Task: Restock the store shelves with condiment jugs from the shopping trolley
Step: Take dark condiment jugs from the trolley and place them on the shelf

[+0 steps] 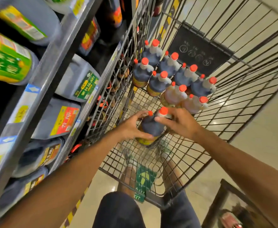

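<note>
Head view: both hands clasp one dark jug at the trolley's near end, left hand round its body, right hand at the neck. Best lift straight up, supporting the base, before swinging left toward the shelves.

Jugs in trolley, shelves to its left

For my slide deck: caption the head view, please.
Both hands, left hand and right hand, grip a dark jug inside the wire trolley.
</note>
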### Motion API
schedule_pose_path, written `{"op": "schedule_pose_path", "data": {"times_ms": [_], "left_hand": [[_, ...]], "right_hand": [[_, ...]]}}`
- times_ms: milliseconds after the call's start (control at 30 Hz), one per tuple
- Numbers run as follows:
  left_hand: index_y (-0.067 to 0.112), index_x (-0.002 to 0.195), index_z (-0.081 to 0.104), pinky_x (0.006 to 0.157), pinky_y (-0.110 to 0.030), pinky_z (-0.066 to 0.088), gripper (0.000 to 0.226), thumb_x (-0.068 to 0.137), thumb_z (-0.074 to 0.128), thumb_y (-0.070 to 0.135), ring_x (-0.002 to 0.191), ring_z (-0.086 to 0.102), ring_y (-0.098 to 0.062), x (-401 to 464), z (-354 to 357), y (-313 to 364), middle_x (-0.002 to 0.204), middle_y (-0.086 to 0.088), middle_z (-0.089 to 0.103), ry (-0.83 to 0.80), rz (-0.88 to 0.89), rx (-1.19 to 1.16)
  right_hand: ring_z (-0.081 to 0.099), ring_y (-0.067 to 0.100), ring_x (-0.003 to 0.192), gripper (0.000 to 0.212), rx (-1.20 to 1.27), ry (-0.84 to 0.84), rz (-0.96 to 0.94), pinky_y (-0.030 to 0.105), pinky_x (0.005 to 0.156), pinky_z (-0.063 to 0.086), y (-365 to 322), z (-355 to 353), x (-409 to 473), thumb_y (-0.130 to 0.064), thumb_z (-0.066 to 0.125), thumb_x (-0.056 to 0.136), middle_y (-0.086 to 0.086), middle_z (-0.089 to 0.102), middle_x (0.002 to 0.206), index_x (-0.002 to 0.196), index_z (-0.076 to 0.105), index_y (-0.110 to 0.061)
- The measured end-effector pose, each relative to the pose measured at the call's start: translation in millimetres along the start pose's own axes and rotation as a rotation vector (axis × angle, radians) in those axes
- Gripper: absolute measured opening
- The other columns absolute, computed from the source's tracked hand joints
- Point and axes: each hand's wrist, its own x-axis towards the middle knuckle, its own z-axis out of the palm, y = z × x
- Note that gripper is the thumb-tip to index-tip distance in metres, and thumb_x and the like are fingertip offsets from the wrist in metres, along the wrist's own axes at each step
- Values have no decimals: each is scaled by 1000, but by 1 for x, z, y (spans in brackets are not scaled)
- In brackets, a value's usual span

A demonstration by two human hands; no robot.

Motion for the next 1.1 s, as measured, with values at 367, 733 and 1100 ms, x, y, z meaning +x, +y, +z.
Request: {"op": "schedule_pose_path", "data": {"times_ms": [367, 733, 1100], "left_hand": [[24, 121, 52, 76, -12, 50, 77, 59, 96, 14, 103, 62, -11, 9, 14, -10, 109, 17, 61, 30, -21, -19], [15, 128, 60, 91, -36, 57, 85, 54, 99, 28, 107, 67, -16, 4, 18, 12, 120, 2, 69, 288, 0, -103], [18, 119, 60, 79, -20, 52, 75, 55, 98, 21, 94, 61, 6, 9, 18, -3, 106, 14, 66, 308, 49, -47]], "right_hand": [[50, -4, 61, 8, 354, 6, 95, 25, 63, 44, 3, 22, 1, -30, 69, 93, -16, 59, 58, 86, 71, -26], [64, 20, 102, 51, 907, 378, 875, 35, 97, 50, 13, 60, -69, -12, 79, 84, 10, 68, 115, 128, 54, -5], [48, 12, 121, 104, 818, 937, 842, 9, 89, 36, 80, 87, -28, 0, 88, 69, 4, 47, 144, 152, 29, -22]]}}
